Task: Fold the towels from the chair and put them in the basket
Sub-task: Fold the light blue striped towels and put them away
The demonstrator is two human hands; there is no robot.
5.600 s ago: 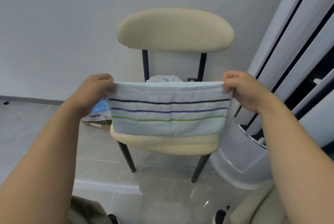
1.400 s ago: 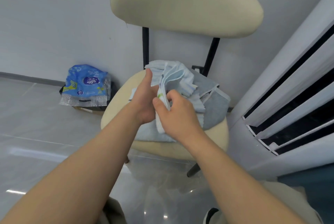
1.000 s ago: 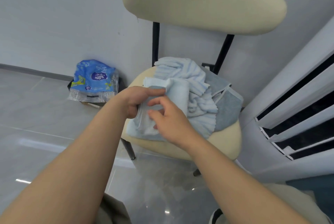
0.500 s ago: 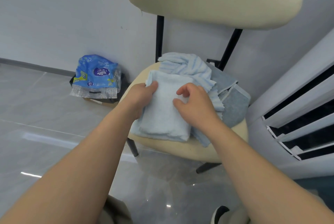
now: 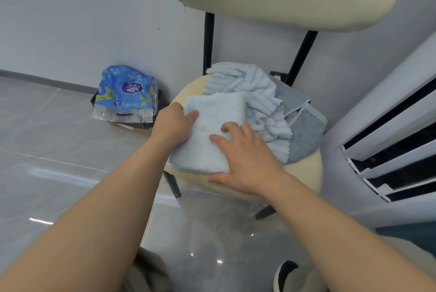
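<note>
Though grey, glossy floor [image 5: 59, 150] under chair [image 5: 304, 173]

Folded towel [image 5: 212, 143] now down on seat [image 5: 303, 170], right hand [image 5: 245, 162] flattened

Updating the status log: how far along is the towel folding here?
Done: one light blue towel lies folded on the chair seat. In hand: right hand presses it flat; left hand sits at its edge, thumb on top. Left: the striped towel and grey towel lie loose on the seat; no basket in view, so nothing looks stowed.
</note>
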